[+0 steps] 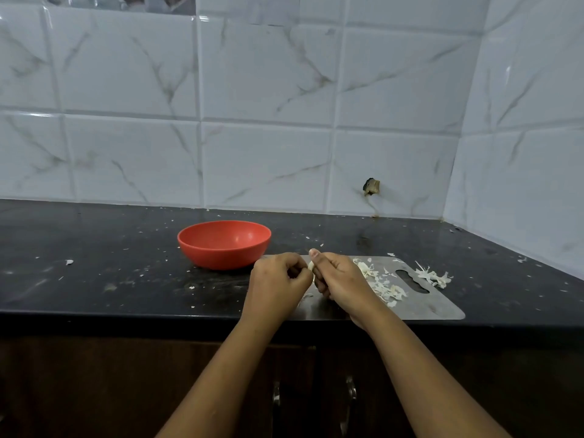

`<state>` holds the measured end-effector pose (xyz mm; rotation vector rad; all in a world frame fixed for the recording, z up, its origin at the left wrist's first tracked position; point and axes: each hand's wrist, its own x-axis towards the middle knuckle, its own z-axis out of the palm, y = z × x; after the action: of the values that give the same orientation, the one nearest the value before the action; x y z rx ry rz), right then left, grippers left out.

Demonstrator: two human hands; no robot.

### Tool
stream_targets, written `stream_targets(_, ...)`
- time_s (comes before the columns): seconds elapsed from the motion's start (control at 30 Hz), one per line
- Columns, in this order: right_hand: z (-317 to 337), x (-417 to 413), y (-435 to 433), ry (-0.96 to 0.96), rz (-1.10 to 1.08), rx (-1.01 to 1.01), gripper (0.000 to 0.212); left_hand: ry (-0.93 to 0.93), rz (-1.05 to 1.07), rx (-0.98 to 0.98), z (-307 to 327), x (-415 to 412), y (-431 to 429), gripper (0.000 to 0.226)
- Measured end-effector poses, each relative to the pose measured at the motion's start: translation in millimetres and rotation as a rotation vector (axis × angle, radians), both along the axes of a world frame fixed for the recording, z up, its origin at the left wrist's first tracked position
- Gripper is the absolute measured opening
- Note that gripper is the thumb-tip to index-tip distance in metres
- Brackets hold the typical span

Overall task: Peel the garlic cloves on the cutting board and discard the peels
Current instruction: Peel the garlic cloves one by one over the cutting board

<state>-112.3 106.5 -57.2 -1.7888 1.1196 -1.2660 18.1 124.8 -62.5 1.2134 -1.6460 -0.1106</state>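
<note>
— Watching the head view now: how far along are we?

— I'm seeing the left hand [278, 276] and right hand [339, 276] meeting over the cutting board [442, 306], fingers [297, 270] of both curling round one garlic clove [311, 265]. I'm judging it mid-peel.

— And the peels?

— They're lying heaped [384, 287] on the board, with more scraps [433, 275] spilling onto the counter [110, 273]. The red bowl [224, 243] is showing nothing inside, so discarding is not yet done. I'm not making out other cloves.
</note>
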Motion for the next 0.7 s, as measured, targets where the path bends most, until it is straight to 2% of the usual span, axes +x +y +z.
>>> stream_targets(0.13, -1, -2, 0, 0.021, -0.015, -0.057, 0.04, -0.042, -0.068, 0.023, -1, -2, -2, 0.013)
stream_targets(0.4, -4, -5, -5, -0.071, 0.056, 0.012, 0.02, 0.002, -0.099, 0.033, -2, -3, -4, 0.012)
stream_targets(0.5, -2, -7, -4, -0.122, 0.067, 0.058, 0.019, 0.096, -0.133, 0.103, 3, -1, -1, 0.013)
stream_targets(0.63, 0, -10, -4, -0.203, 0.034, 0.099, 0.02, 0.339, -0.115, 0.194, 6, 7, -2, 0.014)
stream_targets(0.7, 0, -11, -5, -0.238, 0.035, 0.127, 0.02, 0.358, -0.068, 0.228, 5, 8, -5, 0.015)
